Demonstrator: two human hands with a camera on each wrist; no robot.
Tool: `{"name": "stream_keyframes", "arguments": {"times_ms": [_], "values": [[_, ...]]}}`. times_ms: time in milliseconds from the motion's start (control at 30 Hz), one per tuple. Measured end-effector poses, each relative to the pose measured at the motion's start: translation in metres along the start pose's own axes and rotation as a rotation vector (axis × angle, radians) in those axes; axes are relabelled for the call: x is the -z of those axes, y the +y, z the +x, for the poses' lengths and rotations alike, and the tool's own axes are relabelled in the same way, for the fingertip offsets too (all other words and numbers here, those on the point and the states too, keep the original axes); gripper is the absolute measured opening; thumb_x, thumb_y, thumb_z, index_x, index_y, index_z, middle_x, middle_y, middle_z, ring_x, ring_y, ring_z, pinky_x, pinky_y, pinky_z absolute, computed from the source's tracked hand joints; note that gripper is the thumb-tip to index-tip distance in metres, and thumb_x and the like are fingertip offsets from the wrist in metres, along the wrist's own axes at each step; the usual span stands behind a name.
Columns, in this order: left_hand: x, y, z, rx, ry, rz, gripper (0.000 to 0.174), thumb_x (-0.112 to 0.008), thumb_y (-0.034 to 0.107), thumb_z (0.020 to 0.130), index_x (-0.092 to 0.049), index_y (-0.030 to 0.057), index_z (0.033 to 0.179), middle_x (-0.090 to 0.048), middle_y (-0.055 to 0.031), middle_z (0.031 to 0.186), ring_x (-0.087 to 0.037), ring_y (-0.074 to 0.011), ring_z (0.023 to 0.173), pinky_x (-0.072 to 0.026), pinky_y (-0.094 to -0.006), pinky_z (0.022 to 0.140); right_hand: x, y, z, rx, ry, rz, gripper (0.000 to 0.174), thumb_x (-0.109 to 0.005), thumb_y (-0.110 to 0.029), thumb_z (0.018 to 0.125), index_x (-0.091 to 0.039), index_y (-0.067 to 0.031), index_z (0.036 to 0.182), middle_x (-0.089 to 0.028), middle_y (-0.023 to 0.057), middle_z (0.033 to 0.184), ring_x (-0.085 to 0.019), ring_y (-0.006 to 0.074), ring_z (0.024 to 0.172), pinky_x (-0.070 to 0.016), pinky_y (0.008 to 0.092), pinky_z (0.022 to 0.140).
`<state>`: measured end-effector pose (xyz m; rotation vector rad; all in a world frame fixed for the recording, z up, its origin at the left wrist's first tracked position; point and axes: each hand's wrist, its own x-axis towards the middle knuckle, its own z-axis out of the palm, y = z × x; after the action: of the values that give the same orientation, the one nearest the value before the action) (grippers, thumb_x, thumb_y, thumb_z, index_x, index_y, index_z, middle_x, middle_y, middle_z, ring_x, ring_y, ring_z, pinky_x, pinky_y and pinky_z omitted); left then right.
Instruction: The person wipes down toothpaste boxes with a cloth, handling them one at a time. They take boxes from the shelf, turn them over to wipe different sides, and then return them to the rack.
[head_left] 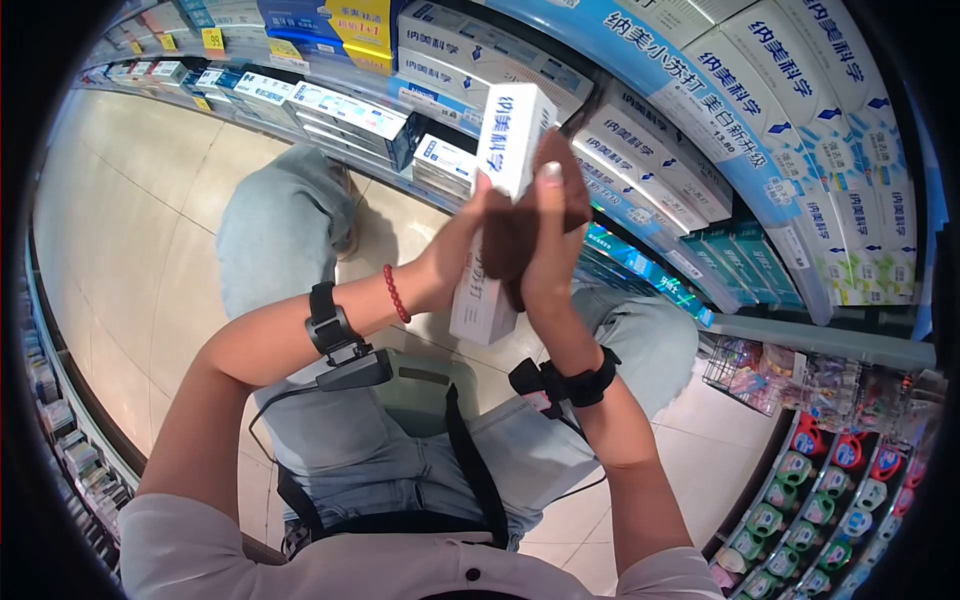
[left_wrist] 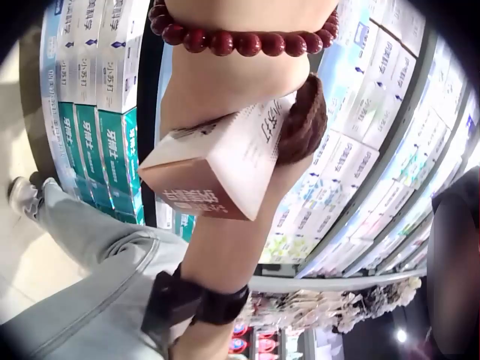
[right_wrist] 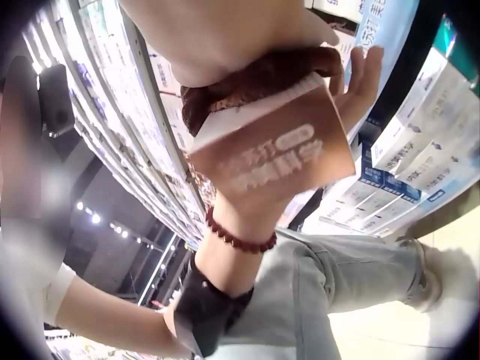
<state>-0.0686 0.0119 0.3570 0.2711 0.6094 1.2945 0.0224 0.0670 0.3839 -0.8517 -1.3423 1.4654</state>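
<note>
In the head view a long white toothpaste box [head_left: 510, 130] with blue print stands tilted before the shelf. My left hand [head_left: 455, 250], red beads on its wrist, grips the box along its left side. On the other side my right hand [head_left: 548, 245] holds a dark brown cloth [head_left: 520, 240] against the box, its thumb lying over the cloth. The lower end of the box shows in the left wrist view, with the brown cloth [left_wrist: 306, 124] bunched beside it. Left-hand fingers [right_wrist: 364, 86] reach past the box in the right wrist view.
Shelves of stacked toothpaste boxes [head_left: 650, 160] curve close ahead and to the right. Bottles [head_left: 800, 500] stand in rows at lower right, below hanging packets [head_left: 770, 375]. The person sits low with knees apart, a greenish stool [head_left: 420, 395] between the legs, on a tiled floor [head_left: 130, 250].
</note>
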Motion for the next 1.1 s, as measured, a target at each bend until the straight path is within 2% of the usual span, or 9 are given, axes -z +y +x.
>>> {"name": "stream_keyframes", "arguments": {"times_ms": [33,167,333,433,533,733,900,967,1100], "values": [[0.006,0.011,0.003,0.109,-0.038,-0.123,0.072,-0.03,0.064,0.089,-0.032,0.011,0.139,-0.043,-0.0087,0.133,-0.042,-0.023,0.122,-0.0338,-0.0358,0.103,-0.004,-0.005,-0.004,-0.008,-0.113,0.079,0.058,-0.056,-0.027,0.09,-0.036,0.0045,0.135,-0.045,0.0136,0.134,-0.044,0.0199,0.121,-0.0311,0.0309,0.102],[0.015,0.034,0.016,-0.221,0.081,-0.091,0.074,-0.037,0.06,0.09,-0.036,0.0,0.132,-0.05,-0.0156,0.122,-0.052,-0.0249,0.108,-0.0428,-0.0367,0.094,-0.019,0.005,-0.031,0.034,-0.15,-0.05,0.066,-0.06,-0.016,0.088,-0.024,0.0063,0.139,-0.033,0.0151,0.143,-0.031,0.0217,0.132,-0.0233,0.0317,0.108],[0.014,0.046,0.005,-0.507,0.055,0.368,0.065,-0.035,0.048,0.095,-0.032,-0.0042,0.132,-0.05,-0.0203,0.12,-0.052,-0.0275,0.109,-0.0434,-0.0408,0.093,-0.024,0.049,-0.041,-0.362,0.023,0.288,0.057,-0.04,-0.051,0.093,-0.042,-0.0054,0.127,-0.05,0.0078,0.121,-0.05,0.0193,0.11,-0.038,0.0327,0.096],[0.021,0.041,0.006,-0.495,-0.021,0.268,0.064,-0.037,0.045,0.094,-0.03,-0.0054,0.133,-0.049,-0.0222,0.121,-0.051,-0.0283,0.11,-0.0424,-0.0414,0.095,-0.01,0.044,-0.029,-0.768,-0.152,0.629,0.066,-0.038,-0.063,0.088,-0.045,-0.0085,0.125,-0.056,0.009,0.11,-0.059,0.0236,0.096,-0.0509,0.04,0.077],[0.018,0.04,0.008,-0.544,-0.029,0.382,0.062,-0.043,0.04,0.092,-0.03,-0.0037,0.134,-0.047,-0.0231,0.124,-0.05,-0.0295,0.113,-0.0398,-0.0413,0.098,-0.006,0.025,-0.01,-0.848,-0.281,0.763,0.066,-0.039,-0.062,0.087,-0.044,-0.0094,0.126,-0.058,0.0099,0.108,-0.059,0.0232,0.094,-0.0512,0.039,0.075],[0.001,0.062,0.001,-0.512,-0.174,0.322,0.08,-0.046,0.054,0.087,-0.022,-0.0011,0.14,-0.026,-0.0147,0.146,-0.024,-0.0314,0.135,-0.0259,-0.0477,0.107,0.044,0.019,0.041,-0.256,-0.043,0.051,0.035,-0.069,-0.029,0.082,-0.065,0.0001,0.101,-0.064,0.0053,0.09,-0.057,0.0107,0.08,-0.0449,0.0245,0.072],[0.006,0.077,-0.015,-0.281,-0.189,0.299,0.09,-0.041,0.064,0.085,-0.019,-0.0033,0.14,-0.029,-0.022,0.143,-0.038,-0.0366,0.127,-0.034,-0.0514,0.103,0.094,-0.005,0.059,-0.069,-0.011,-0.254,0.042,-0.067,-0.035,0.083,-0.064,0.004,0.099,-0.066,0.0076,0.089,-0.058,0.0123,0.082,-0.0453,0.0265,0.076],[0.018,0.081,-0.013,-0.2,-0.266,0.399,0.07,-0.06,0.038,0.084,-0.038,-0.0085,0.131,-0.05,-0.0197,0.127,-0.053,-0.0259,0.114,-0.0434,-0.0331,0.096,0.1,-0.015,0.059,-0.032,-0.054,-0.321,0.042,-0.066,-0.035,0.083,-0.064,0.0042,0.099,-0.066,0.0088,0.091,-0.058,0.0138,0.084,-0.0451,0.028,0.078],[0.011,0.068,-0.023,-0.081,-0.061,0.676,0.054,-0.067,0.007,0.075,-0.048,-0.0096,0.123,-0.058,-0.0134,0.115,-0.055,-0.0158,0.106,-0.0421,-0.026,0.093,0.104,-0.015,0.056,0.14,0.079,-0.373,0.041,-0.065,-0.035,0.084,-0.064,0.0042,0.099,-0.066,0.0094,0.092,-0.059,0.0153,0.085,-0.0447,0.0288,0.079]]}}
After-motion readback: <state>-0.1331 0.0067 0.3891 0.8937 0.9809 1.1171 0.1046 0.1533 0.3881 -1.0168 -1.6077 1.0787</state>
